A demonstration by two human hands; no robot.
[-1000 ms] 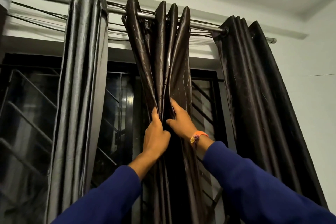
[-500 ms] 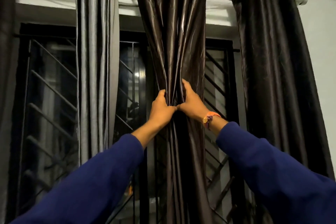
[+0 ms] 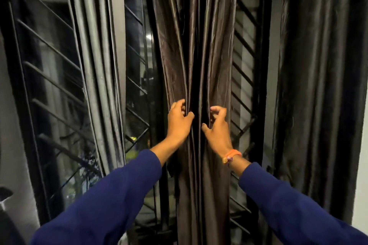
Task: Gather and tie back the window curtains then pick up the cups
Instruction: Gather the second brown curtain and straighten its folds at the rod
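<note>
Middle curtain (image 3: 191,45) before barred window (image 3: 49,85), left hand (image 3: 178,123) and right hand (image 3: 217,131) grasping its folds

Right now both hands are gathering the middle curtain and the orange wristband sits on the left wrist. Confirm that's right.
Not quite. The head view shows the orange wristband on the right wrist, not the left. The rest stands: the left hand and the right hand are both at the folds of the middle curtain, fingers curled into the fabric.
</note>
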